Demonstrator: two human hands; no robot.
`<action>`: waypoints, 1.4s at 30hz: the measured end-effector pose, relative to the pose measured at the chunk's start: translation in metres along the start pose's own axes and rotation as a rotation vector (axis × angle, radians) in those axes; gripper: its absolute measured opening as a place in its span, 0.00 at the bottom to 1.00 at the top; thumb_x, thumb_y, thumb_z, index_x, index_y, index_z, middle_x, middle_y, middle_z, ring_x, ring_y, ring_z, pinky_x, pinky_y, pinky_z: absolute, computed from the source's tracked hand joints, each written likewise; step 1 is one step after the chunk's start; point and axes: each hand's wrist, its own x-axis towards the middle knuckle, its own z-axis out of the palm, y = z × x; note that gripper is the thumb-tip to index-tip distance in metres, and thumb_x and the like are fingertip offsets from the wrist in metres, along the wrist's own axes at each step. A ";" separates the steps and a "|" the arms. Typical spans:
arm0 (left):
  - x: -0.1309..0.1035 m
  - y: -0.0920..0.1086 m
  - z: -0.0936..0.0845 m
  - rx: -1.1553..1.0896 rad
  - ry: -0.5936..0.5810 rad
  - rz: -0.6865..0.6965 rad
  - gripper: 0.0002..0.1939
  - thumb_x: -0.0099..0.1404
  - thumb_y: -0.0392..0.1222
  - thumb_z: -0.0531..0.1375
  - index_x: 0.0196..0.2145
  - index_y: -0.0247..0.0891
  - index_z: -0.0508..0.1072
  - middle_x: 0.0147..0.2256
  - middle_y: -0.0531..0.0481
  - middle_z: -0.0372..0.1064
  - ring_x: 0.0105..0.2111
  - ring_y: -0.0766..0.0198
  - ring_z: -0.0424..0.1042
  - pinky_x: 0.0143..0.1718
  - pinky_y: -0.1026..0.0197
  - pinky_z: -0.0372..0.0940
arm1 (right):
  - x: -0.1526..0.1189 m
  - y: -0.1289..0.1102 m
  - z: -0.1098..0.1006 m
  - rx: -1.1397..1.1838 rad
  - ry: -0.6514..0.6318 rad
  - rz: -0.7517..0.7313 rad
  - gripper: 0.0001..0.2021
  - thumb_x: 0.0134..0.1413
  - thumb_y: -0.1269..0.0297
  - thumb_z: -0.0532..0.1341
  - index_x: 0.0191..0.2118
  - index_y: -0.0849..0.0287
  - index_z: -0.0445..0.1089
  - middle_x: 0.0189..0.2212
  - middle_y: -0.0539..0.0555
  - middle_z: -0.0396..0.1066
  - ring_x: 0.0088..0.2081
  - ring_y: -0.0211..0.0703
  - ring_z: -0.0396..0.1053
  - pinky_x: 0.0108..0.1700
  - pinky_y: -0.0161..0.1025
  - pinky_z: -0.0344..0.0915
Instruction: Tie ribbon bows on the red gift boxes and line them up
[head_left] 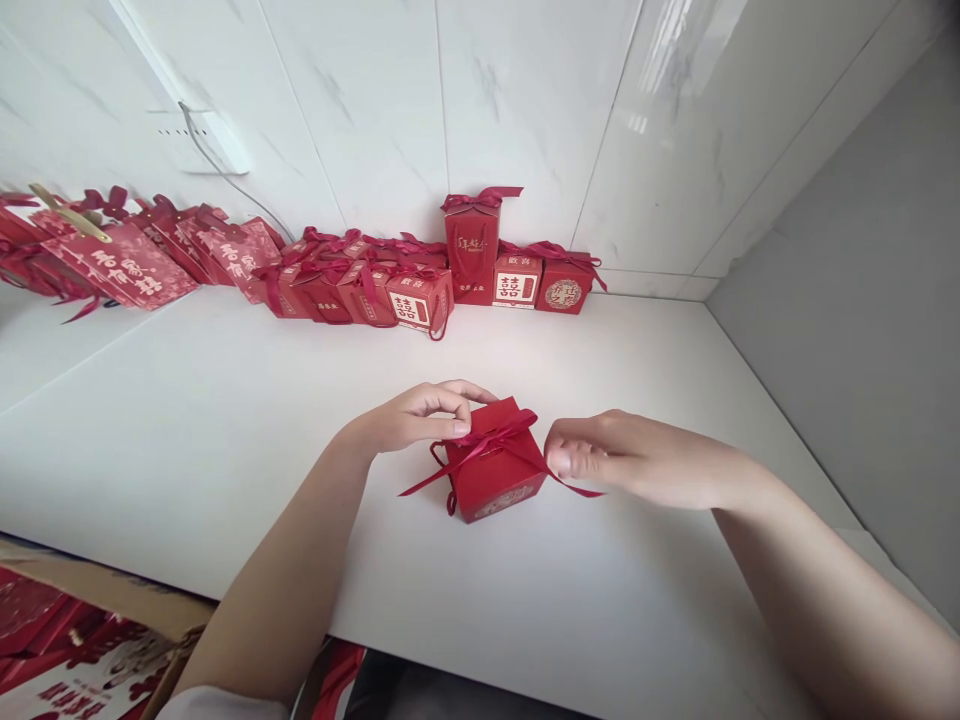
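Observation:
A small red gift box [491,470] with a gold printed emblem on its near side sits on the white tabletop in front of me. Around its top runs a dark red ribbon [499,436], tied in a bow, with one tail out to each side. At the box's upper left, the thumb and index finger of my left hand [424,415] pinch at the bow, other fingers reaching behind the box. My right hand [622,455] is curled closed by the box's right side, just above a ribbon tail. What its fingertips hold is hidden.
Along the tiled wall stands a row of red gift boxes [360,290] with ribbons, including a taller red box [472,250]. Red printed bags [131,265] lean at the back left. A cardboard carton [112,590] of red packaging is at the lower left. A cable [217,165] hangs from the wall socket.

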 end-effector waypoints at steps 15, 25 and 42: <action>0.004 -0.009 0.003 -0.117 0.032 -0.022 0.17 0.65 0.47 0.59 0.23 0.34 0.71 0.59 0.45 0.61 0.51 0.53 0.68 0.47 0.57 0.64 | 0.016 0.005 0.011 0.436 -0.239 0.163 0.24 0.52 0.42 0.63 0.22 0.61 0.67 0.15 0.52 0.71 0.18 0.38 0.68 0.23 0.33 0.63; 0.001 -0.012 -0.003 -0.147 -0.008 -0.003 0.16 0.63 0.48 0.62 0.23 0.33 0.73 0.59 0.42 0.62 0.53 0.48 0.67 0.52 0.51 0.64 | 0.019 0.005 0.016 0.506 -0.410 0.069 0.25 0.55 0.42 0.60 0.37 0.64 0.78 0.21 0.53 0.73 0.21 0.37 0.70 0.28 0.34 0.67; -0.001 -0.011 -0.010 0.086 -0.020 0.071 0.17 0.59 0.43 0.63 0.20 0.35 0.62 0.58 0.43 0.63 0.57 0.50 0.63 0.60 0.48 0.56 | 0.016 0.005 0.011 0.229 -0.362 -0.043 0.22 0.63 0.50 0.54 0.30 0.61 0.76 0.33 0.55 0.75 0.31 0.39 0.65 0.34 0.36 0.59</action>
